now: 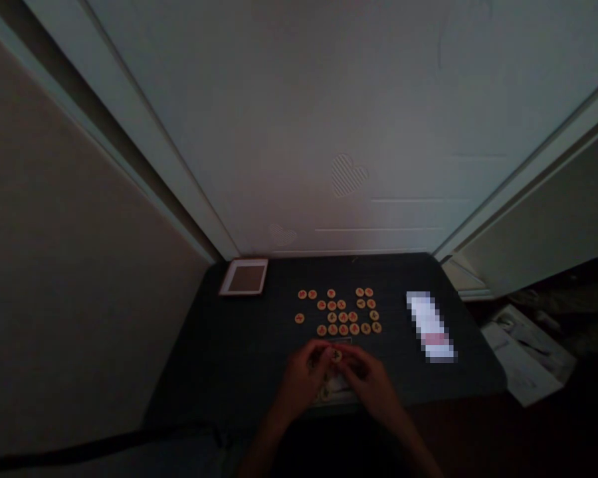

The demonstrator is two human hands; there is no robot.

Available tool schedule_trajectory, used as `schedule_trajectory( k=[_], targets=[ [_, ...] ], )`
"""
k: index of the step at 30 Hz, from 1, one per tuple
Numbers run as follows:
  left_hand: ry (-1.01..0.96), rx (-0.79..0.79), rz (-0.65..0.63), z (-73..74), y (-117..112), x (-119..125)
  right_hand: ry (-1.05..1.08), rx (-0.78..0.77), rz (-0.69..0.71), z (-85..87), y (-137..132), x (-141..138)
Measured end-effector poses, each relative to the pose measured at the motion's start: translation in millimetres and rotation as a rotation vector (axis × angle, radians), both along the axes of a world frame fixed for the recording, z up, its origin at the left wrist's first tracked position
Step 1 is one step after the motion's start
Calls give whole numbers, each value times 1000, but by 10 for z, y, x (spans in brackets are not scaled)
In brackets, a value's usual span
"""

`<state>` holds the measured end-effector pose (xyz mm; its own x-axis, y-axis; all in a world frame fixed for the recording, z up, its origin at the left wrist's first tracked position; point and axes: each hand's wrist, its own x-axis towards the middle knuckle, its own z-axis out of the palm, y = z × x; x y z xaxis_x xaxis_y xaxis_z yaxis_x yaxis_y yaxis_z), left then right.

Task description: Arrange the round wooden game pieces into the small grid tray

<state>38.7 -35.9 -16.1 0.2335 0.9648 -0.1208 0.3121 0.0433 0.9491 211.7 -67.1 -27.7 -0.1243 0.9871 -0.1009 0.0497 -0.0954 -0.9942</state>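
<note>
Head-worn view, from above, facing forward and down, tabletop (pixel 219 358) apparently well below, though dim

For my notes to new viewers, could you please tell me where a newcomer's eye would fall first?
Probably the bright pixelated patch on the right of the dark table. Next come the round pieces, marked red or dark, in loose rows mid-table, then the left hand and right hand close together near the front edge, one piece between them.

We see a pale panel (pixel 279 119) with a raised heart (pixel 349 175) behind the dark tabletop (pixel 219 352), and a plain wall (pixel 70 265) at left. A pixelated white item (pixel 428 325) lies toward the tabletop's right end; past that edge we spot a white box (pixel 525 375).
</note>
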Motion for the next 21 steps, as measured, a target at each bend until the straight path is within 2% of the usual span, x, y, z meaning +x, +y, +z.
schedule_trajectory(
  k=[11, 21],
  targets=[
    [-71, 10, -59, -84, -135, 9, -95, 50, -33, -56, -123, 32],
    [-127, -4, -90, 12, -216, 57, -126, 74, -40, -1, -220, 72]
  ],
)
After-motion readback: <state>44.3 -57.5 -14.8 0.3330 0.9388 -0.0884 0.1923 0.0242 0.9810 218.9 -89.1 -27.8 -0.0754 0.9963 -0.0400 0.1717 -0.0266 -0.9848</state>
